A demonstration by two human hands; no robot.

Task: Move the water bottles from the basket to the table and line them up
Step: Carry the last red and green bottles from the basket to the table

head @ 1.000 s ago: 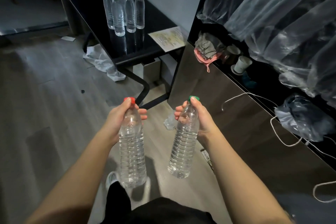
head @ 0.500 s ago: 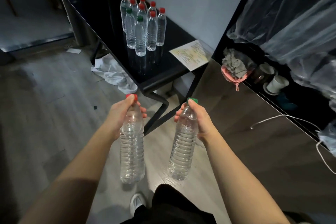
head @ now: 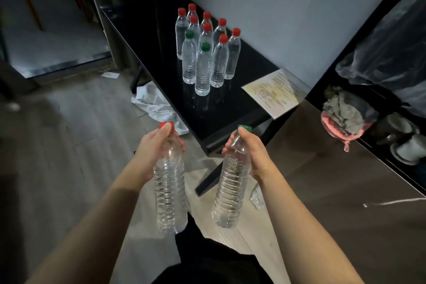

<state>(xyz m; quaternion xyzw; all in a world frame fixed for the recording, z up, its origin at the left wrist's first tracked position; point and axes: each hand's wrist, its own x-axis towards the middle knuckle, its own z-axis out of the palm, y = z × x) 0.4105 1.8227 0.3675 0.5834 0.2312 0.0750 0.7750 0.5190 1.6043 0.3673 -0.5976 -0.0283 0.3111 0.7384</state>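
Note:
My left hand [head: 154,145] grips the neck of a clear water bottle with a red cap [head: 170,193], which hangs upright over the floor. My right hand [head: 250,152] grips the neck of a clear bottle with a green cap [head: 230,191], tilted slightly. Ahead stands a glossy black table [head: 219,113]. On it several bottles [head: 205,53] stand upright in two close rows, most red-capped, two green-capped nearest me. The basket is not in view.
A printed sheet [head: 275,92] lies on the table's right corner. A white cloth [head: 156,108] lies on the wooden floor by the table's left side. A brown cabinet top [head: 334,191] runs along my right, with a pink-and-grey cloth bundle [head: 345,117] and white cups [head: 410,150].
The table and its bottles have come closer and lower in the view as I walk toward them. Both hands still hold their bottles the same way.

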